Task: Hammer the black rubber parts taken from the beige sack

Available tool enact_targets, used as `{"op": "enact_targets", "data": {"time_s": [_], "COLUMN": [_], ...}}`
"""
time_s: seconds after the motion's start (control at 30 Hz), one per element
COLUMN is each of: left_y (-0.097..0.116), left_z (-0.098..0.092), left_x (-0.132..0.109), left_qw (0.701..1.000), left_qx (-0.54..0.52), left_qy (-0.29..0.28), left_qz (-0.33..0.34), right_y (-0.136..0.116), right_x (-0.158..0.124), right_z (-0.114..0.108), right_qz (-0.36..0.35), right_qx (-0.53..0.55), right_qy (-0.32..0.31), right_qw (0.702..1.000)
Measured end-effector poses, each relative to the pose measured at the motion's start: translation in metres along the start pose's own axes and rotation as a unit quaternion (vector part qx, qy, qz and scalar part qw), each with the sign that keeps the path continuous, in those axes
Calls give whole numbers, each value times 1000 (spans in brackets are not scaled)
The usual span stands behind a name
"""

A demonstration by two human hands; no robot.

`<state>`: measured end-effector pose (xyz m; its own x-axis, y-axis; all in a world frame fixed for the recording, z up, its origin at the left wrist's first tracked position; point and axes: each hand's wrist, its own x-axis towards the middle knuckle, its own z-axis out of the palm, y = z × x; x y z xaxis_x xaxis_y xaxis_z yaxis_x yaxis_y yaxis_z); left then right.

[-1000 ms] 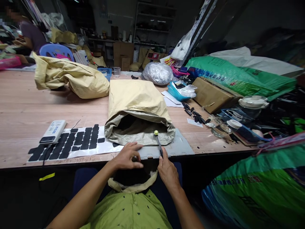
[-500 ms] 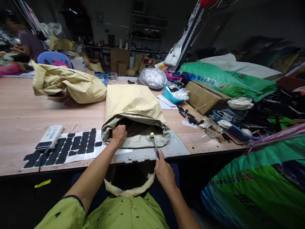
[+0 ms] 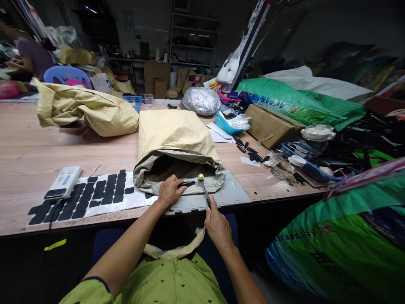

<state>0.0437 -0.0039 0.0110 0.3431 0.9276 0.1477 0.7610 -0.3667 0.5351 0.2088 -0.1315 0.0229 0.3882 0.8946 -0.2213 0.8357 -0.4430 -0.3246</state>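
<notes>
A beige sack (image 3: 174,131) lies on the table with its dark mouth facing me. My left hand (image 3: 171,192) is at the lower rim of that mouth, its fingers closed on a slim black piece (image 3: 186,184) that points right. My right hand (image 3: 218,226), at the table's front edge, grips the dark handle of a metal tool (image 3: 206,193) with a round yellow-green tip. This tip stands just right of the black piece, with a small gap between them. Under the sack's front lies a grey sheet (image 3: 236,192).
On the left are a white device (image 3: 65,181) and a sheet of black stickers (image 3: 107,190). A second sack (image 3: 95,112) lies behind them. Black pieces (image 3: 251,154), a cardboard box (image 3: 272,124) and jars stand right. A person (image 3: 31,55) sits back left.
My left hand has come out of the sack's mouth and moved right and toward me, now with a black piece in it. My right hand and the tool have barely moved.
</notes>
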Motion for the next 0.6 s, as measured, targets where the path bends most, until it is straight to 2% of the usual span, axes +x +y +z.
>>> {"op": "enact_targets", "data": {"time_s": [0.2,0.43,0.6], "left_y": [-4,-3,-2], "left_z": [-3,-3,-4], "left_x": [-3,-1,0], "left_qw": [999,998,998], "left_qx": [-50,-64,-62], "left_qy": [12,9,0], "left_qz": [18,-15,-18], "right_y": [6,19,14], "right_x": [3,0,-16], "right_z": [6,12,1], "right_qz": [-10,-32,-66], "right_qx": [43,220,253], "right_qy": [12,74,44], "right_qw": [999,972,964]}}
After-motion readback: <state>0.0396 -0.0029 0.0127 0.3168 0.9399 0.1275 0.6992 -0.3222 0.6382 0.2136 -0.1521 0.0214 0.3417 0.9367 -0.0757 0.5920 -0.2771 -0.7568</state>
